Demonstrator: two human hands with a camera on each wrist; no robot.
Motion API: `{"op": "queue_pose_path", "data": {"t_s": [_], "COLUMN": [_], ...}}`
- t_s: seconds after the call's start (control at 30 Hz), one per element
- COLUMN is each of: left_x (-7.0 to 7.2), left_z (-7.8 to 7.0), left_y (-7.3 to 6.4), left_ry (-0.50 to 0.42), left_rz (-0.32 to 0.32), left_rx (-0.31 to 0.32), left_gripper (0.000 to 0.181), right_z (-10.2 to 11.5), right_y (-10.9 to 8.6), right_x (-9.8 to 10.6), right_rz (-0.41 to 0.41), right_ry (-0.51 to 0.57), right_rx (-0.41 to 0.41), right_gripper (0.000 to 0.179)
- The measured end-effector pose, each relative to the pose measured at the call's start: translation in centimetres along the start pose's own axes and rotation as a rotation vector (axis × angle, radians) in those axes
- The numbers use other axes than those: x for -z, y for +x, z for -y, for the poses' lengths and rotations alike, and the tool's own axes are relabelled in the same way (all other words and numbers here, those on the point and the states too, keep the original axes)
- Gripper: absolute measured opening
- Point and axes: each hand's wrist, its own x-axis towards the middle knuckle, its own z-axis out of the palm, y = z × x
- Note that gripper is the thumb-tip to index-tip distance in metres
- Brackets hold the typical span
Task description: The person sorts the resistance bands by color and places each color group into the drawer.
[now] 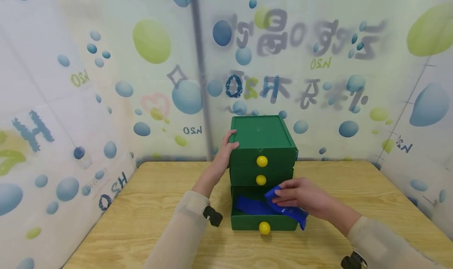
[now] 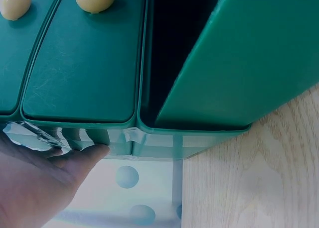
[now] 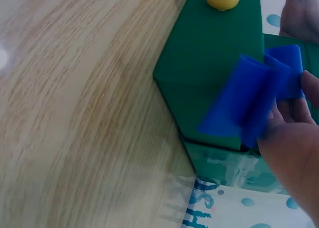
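Observation:
A green cabinet (image 1: 262, 132) with three drawers and yellow knobs stands upright on the table. Its bottom drawer (image 1: 247, 223) is pulled out toward me. My left hand (image 1: 222, 153) rests against the cabinet's left side near the top, fingers and thumb (image 2: 92, 156) along the wall. With thumb and fingertips, my right hand (image 1: 308, 196) pinches a thin blue plastic packet (image 1: 288, 210) with small white marks. The packet hangs bent over the drawer's right front corner. More blue plastic (image 1: 253, 206) lies inside the drawer, partly behind the held piece.
The two upper drawers, with yellow knobs (image 1: 262, 161), are closed. A wood-grain table (image 1: 141, 222) spreads around the cabinet. Right behind it hangs a pale curtain (image 1: 170, 135) with blue and green dots, which also closes off both sides.

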Motion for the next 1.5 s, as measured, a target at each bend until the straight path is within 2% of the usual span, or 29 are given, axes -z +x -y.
{"op": "queue_pose_path", "data": {"t_s": [0.27, 0.5, 0.7, 0.87, 1.0, 1.5], "left_x": [-0.1, -0.1, -0.1, -0.2, -0.1, 0.2], "left_z": [-0.2, -0.3, -0.2, -0.1, -0.1, 0.1], "left_y": [-0.1, -0.1, -0.2, -0.1, -0.2, -0.3], "left_ry": [-0.005, 0.010, -0.002, -0.001, 0.002, -0.013], "left_rz": [0.005, 0.017, 0.013, 0.020, 0.022, 0.028], "left_rx": [-0.005, -0.026, -0.017, -0.017, -0.021, -0.020], "left_gripper": [0.064, 0.065, 0.064, 0.064, 0.065, 0.065], "right_z": [-0.2, -0.1, -0.3, -0.7, -1.1, -1.4], "right_y": [1.3, 2.1, 2.9, 3.4, 3.6, 4.3], "right_x": [-0.6, -1.5, -2.5, -3.0, -3.1, -4.1], "right_rz": [-0.023, -0.003, 0.000, 0.001, -0.025, -0.101], "right_ry": [-0.016, -0.034, -0.058, -0.083, -0.100, -0.041], "right_rx": [-0.016, -0.005, 0.012, 0.013, -0.001, -0.102], "right_gripper": [0.034, 0.034, 0.038, 0.034, 0.033, 0.057]}}
